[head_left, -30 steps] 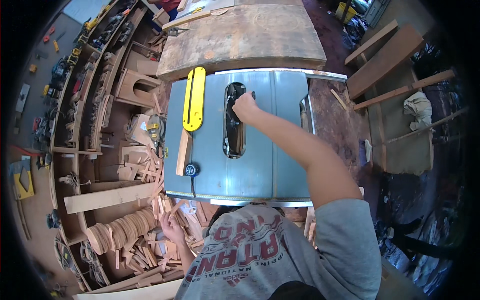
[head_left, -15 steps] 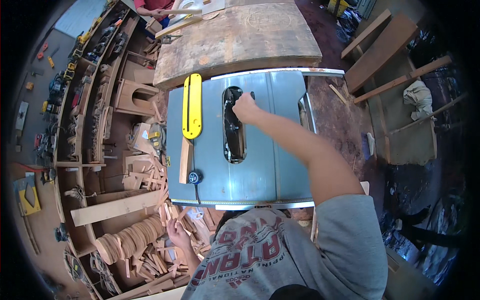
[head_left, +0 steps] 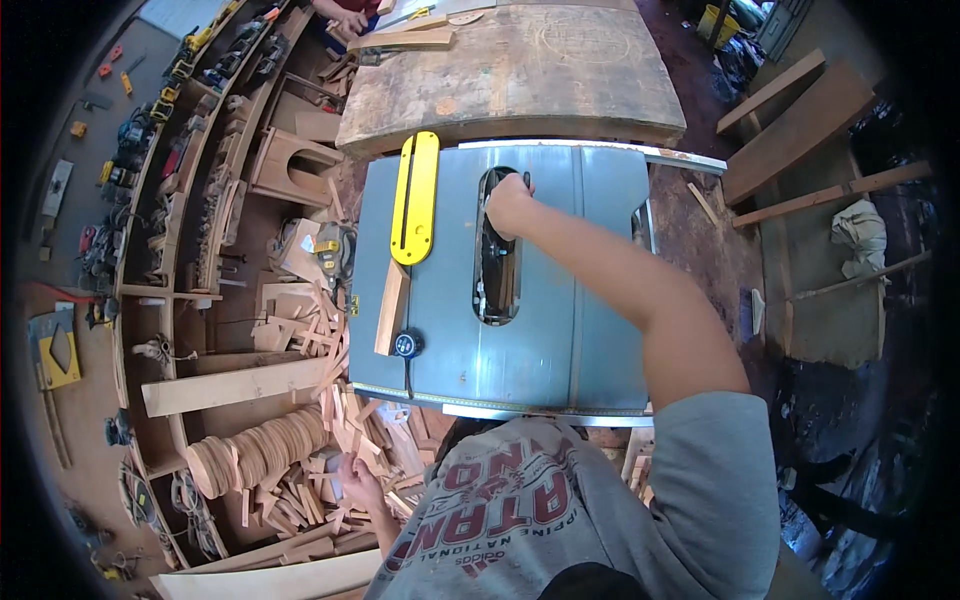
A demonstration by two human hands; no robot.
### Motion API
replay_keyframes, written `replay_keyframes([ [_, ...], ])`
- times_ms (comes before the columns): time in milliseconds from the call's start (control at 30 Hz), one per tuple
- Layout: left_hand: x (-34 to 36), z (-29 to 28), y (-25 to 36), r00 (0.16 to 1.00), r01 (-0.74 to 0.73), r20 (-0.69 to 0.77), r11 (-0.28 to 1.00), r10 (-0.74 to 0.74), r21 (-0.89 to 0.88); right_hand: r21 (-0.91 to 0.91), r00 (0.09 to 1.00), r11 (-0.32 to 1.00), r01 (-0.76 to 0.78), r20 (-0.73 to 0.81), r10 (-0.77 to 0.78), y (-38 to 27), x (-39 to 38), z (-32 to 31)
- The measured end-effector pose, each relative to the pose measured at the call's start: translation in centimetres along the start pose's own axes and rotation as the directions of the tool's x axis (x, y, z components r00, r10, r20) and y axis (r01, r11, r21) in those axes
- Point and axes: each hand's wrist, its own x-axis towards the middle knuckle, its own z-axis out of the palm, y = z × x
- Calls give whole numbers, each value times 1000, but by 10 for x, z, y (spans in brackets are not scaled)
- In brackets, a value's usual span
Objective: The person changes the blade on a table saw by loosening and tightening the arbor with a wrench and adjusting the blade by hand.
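My right hand (head_left: 510, 207) is closed at the far end of the long slot (head_left: 497, 290) in a blue-grey table saw top (head_left: 450, 345). A small dark end of something sticks up past its fingers; the rest is hidden by the hand. Dark metal parts show inside the slot. Low at the left, beside the saw and above wood scraps, my left hand (head_left: 360, 484) hangs with its fingers apart, holding nothing. On the saw top lie a yellow throat plate (head_left: 424, 190), a wood strip (head_left: 392, 310) and a blue-and-black tape measure (head_left: 408, 344).
Beyond the saw stands a wooden worktable (head_left: 510, 80), with another person's hand (head_left: 345, 20) at its far left. Shelves of power tools (head_left: 165, 200) run along the left. Wood offcuts (head_left: 290, 500) and a row of round wooden discs (head_left: 255, 452) lie below them. Boards (head_left: 800, 130) lean at right.
The whole view has shifted, moving the saw rightward in the picture. My right hand has turned slightly at the slot's far end, and less dark metal shows in the slot's near part.
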Motion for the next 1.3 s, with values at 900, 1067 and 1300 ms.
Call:
replay_keyframes([
  [900, 46, 38, 64, 965, -259, 36, 966, 259, -25, -62, 1000, 998, 20, -23, -21, 1, 30, 15],
  [1067, 24, 70, 172, 938, -127, 264, 931, 225, -342, -47, 996, 999, 2, -89, -6, 2, 34, 20],
  [1300, 11, 271, 301, 571, 261, 743, 781, 349, -567, -39, 990, 999, 5, -138, -10, 8, 16, 7],
])
